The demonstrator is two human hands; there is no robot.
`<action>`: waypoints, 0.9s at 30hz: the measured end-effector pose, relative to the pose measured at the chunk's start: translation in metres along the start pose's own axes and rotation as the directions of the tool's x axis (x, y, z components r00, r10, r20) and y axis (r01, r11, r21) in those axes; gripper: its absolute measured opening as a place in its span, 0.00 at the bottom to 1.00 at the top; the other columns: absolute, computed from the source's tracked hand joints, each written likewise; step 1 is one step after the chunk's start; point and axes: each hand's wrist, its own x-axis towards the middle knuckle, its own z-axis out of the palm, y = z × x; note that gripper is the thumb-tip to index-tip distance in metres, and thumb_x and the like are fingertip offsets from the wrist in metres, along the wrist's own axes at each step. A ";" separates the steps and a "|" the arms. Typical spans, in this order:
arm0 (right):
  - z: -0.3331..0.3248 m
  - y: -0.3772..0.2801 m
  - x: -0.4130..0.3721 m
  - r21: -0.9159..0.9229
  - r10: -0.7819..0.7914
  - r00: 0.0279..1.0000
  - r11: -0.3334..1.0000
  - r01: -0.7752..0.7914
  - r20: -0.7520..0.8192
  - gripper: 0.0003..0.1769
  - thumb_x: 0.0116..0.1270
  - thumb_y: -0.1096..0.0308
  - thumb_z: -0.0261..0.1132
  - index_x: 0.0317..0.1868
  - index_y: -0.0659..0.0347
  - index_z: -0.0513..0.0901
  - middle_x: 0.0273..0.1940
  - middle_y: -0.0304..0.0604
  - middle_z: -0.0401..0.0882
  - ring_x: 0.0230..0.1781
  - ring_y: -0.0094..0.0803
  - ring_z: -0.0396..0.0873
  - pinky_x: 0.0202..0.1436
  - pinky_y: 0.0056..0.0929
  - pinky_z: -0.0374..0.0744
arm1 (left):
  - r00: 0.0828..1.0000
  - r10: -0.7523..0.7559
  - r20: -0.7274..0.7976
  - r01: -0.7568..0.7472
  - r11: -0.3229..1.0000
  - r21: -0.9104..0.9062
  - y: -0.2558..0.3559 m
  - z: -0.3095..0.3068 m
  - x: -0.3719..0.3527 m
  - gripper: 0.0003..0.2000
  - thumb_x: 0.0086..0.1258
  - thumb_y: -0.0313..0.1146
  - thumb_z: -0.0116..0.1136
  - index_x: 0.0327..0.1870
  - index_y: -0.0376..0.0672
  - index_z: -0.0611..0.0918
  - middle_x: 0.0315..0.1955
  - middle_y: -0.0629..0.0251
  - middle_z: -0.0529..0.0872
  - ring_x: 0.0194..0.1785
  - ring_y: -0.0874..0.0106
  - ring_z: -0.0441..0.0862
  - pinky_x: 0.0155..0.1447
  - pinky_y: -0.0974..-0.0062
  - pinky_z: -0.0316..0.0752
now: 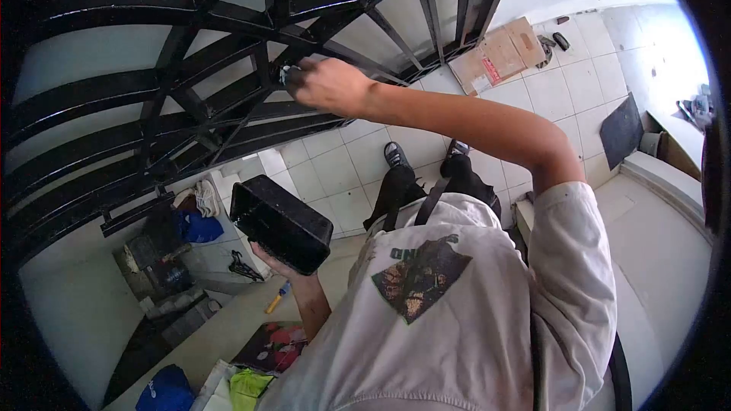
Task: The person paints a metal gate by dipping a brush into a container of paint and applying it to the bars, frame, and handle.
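The left hand (280, 265) gripped a glossy black rectangular tub (280, 222) while the right hand (331, 85) pinched a small dark object (285, 74) against the black grille (190, 99).

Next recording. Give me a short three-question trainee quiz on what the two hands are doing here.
1. True or false: the left hand holds a black container.
2. What does the right hand touch? A) the black metal grille B) a curtain C) a wooden door
3. Fill in: the floor is covered in white ____.
Key: 1 true; 2 A; 3 tiles.
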 end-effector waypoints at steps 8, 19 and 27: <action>0.005 0.017 -0.023 -0.028 -0.112 0.987 0.993 0.116 0.118 0.18 0.56 0.73 0.60 0.50 0.59 0.78 0.42 0.45 0.81 0.51 0.36 0.77 0.40 0.30 0.84 | 0.990 0.040 -0.138 -0.036 0.999 0.035 0.005 -0.007 -0.001 0.23 0.71 0.52 0.45 0.60 0.47 0.73 0.56 0.59 0.77 0.55 0.58 0.78 0.58 0.53 0.76; -0.021 0.005 -0.002 0.104 0.149 0.989 0.984 -0.146 -0.016 0.08 0.57 0.74 0.60 0.38 0.60 0.79 0.32 0.48 0.81 0.37 0.41 0.83 0.37 0.35 0.83 | 0.975 0.157 -0.158 -0.112 0.959 0.262 0.006 0.004 -0.005 0.27 0.69 0.54 0.49 0.63 0.46 0.68 0.58 0.58 0.74 0.60 0.58 0.73 0.62 0.54 0.72; -0.023 0.017 -0.033 -0.016 -0.301 0.953 0.953 0.302 0.011 0.03 0.58 0.70 0.59 0.29 0.60 0.78 0.30 0.44 0.82 0.35 0.41 0.84 0.35 0.37 0.82 | 0.993 0.086 -0.082 -0.072 0.985 0.159 0.015 -0.010 0.000 0.38 0.63 0.53 0.57 0.68 0.43 0.57 0.64 0.55 0.66 0.65 0.58 0.67 0.69 0.52 0.60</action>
